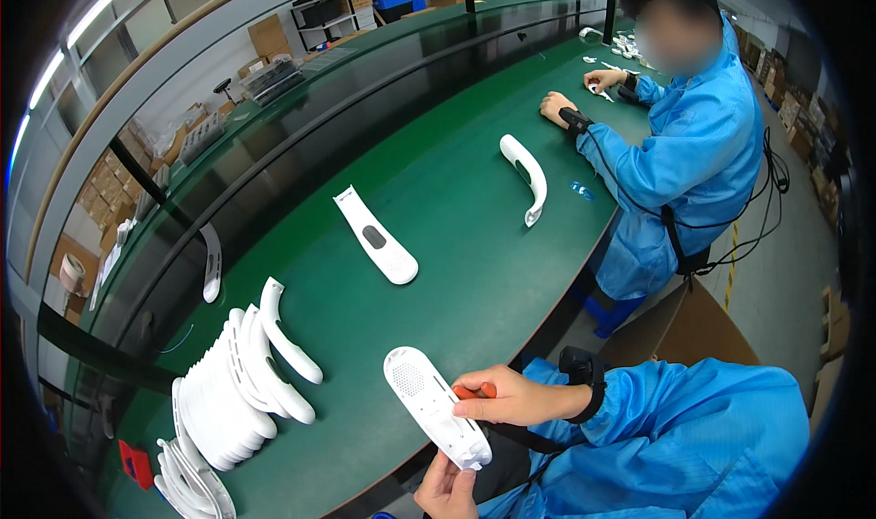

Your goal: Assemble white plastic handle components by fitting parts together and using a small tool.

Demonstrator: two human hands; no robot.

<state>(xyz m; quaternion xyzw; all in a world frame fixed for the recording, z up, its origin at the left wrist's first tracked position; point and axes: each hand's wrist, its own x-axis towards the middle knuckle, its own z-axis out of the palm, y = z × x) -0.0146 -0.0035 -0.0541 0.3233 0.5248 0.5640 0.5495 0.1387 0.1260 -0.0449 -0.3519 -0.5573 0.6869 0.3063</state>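
Note:
My left hand [447, 490] pinches the lower end of a long white plastic housing [416, 382], tilted over the table's near edge. Its open inner side faces up, with a patch of small holes near the rounded far end. My right hand [513, 397] is closed round an orange handle [476, 391]; the tool's working end is hidden. The right thumb rests on the housing's edge. Ahead on the green table [456, 263] lies a similar white housing [374, 236] with a dark oval. A curved one [526, 177] lies farther right.
At left stands a long row of stacked white housings [219, 400], beside a red box [136, 464]. Another housing [212, 262] lies by the dark rail. A co-worker [675, 136] in blue handles small white parts at right. A cardboard box [684, 323] stands between us.

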